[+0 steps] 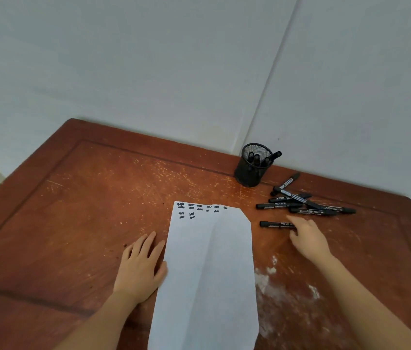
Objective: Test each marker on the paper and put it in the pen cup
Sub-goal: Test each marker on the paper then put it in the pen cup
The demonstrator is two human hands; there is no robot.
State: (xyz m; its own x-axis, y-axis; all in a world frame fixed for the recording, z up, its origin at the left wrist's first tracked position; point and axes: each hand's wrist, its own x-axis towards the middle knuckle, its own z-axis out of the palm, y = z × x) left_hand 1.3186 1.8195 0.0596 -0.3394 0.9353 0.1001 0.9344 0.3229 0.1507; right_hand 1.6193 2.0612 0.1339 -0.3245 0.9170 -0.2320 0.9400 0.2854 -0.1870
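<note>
Surface: reddish wooden table point(73, 198), scratched, with white smears near the right forearm; pale walls point(149, 72) meet in a corner behind.

Paper point(207, 274): white sheet, creased lengthwise, mid-table; short rows of black test marks point(194, 210) at its far end, the rest blank.

Pen cup point(250, 173): black mesh, upright at the far edge by the corner; several markers point(257, 159) stand in it.

Pile of markers point(300, 203): loose, crossed, right of the paper, near the cup.

Single marker point(274, 224): lying flat, apart from the pile, just right of the paper.

Right hand point(308, 236): fingers fairly straight, laid over this marker's right end; no closed grip shows.

Left hand point(140, 263): flat, fingers spread, on the table at the paper's left edge, thumb touching it.

Step in hand, as judged: picking up the single marker. Advice: pinch the barrel mid-length, lift without disturbing the pile, shift the left palm onto the sheet before drawing, and mark in the blank space below the rows.
</note>
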